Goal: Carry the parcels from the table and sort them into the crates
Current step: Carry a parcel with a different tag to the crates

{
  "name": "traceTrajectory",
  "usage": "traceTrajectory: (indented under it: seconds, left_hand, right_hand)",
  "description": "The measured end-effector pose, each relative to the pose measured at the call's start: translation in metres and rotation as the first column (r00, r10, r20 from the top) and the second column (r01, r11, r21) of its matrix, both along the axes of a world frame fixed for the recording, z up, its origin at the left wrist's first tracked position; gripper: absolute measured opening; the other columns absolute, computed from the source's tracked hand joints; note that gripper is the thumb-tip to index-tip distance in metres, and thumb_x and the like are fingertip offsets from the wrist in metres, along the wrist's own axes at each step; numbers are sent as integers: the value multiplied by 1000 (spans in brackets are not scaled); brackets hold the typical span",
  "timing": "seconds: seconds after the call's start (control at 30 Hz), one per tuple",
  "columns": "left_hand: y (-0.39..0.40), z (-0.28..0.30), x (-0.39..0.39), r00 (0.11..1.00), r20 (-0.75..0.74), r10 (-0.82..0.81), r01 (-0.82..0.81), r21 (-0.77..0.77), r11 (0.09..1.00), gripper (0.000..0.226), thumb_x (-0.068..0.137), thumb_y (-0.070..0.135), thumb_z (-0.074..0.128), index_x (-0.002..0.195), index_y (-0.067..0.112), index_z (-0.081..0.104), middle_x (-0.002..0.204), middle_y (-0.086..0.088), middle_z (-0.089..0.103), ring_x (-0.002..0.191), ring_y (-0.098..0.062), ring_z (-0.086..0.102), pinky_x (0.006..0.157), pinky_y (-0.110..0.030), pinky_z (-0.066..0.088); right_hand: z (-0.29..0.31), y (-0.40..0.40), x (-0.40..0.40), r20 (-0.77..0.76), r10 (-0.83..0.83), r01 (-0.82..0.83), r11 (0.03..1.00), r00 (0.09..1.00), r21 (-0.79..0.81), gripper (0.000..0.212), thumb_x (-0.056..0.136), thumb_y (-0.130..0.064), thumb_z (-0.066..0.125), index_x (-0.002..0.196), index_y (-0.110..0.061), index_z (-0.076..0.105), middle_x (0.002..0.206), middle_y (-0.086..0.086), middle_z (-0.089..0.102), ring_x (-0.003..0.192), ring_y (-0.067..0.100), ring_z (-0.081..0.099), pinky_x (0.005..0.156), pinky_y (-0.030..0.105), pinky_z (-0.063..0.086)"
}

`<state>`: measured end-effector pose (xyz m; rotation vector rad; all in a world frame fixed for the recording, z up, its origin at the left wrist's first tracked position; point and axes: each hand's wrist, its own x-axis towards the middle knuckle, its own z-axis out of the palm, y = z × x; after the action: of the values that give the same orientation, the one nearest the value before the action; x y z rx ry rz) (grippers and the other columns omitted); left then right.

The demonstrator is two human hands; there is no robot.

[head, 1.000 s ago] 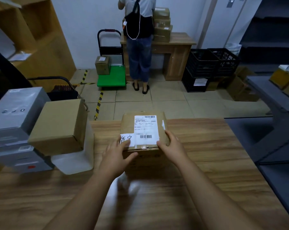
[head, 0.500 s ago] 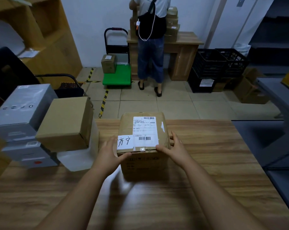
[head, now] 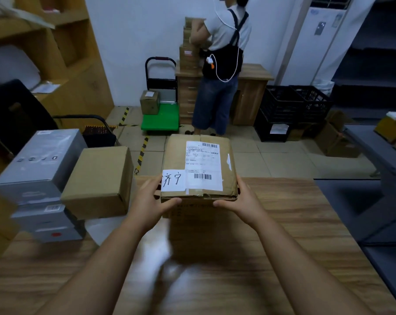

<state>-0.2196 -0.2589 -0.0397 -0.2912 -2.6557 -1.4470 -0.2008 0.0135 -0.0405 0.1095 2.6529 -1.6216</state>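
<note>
A brown cardboard parcel [head: 177, 155] with a white shipping label and a handwritten white tag is held above the wooden table [head: 295, 223]. My left hand [head: 148, 202] grips its near-left corner and my right hand [head: 242, 201] its near-right corner. Black crates [head: 281, 103] stand stacked on the floor at the back right, by a wooden desk. On the table's left sit a plain cardboard box [head: 97, 183] and stacked grey boxes [head: 40, 164].
A person [head: 222, 71] stands at the far desk [head: 254, 92] handling stacked boxes. A green hand trolley [head: 160, 120] with a small box stands left of them. Wooden shelves fill the left wall. Loose cardboard boxes [head: 338, 139] lie at right near a grey bench.
Both hands have closed on the parcel's near corners and raised it off the table toward me. The person at the desk has shifted to the left stack of boxes.
</note>
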Motion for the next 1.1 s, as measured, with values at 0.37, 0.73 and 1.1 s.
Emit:
traceTrajectory:
  seconds: [0.37,0.73,1.1]
  left_hand:
    - [-33,113,6,894,-443,57,-49,30,998,81,74,26,82,143,24,40,128,23,46,117,15,40,96,-2,30]
    - [-71,133,18,865,-500,44,-22,50,998,83,74,26,82,145,19,40,137,6,49,123,-9,48,106,-33,42]
    - [-107,150,38,836,-533,128,-132,32,991,80,72,22,84,140,18,44,135,7,47,119,11,40,103,-10,33]
  right_hand:
    - [122,-46,0,-451,-20,9,1000,892,-25,109,66,-24,92,145,-53,23,129,-17,55,108,-14,53,81,2,43]
    - [137,-85,15,-529,-58,60,998,847,-13,118,66,-23,93,155,-43,17,132,-25,51,117,-6,55,96,16,48]
    - [148,-122,1,-501,48,-71,997,864,-26,113,67,-26,91,148,-53,18,127,-21,57,116,-4,55,87,6,43]
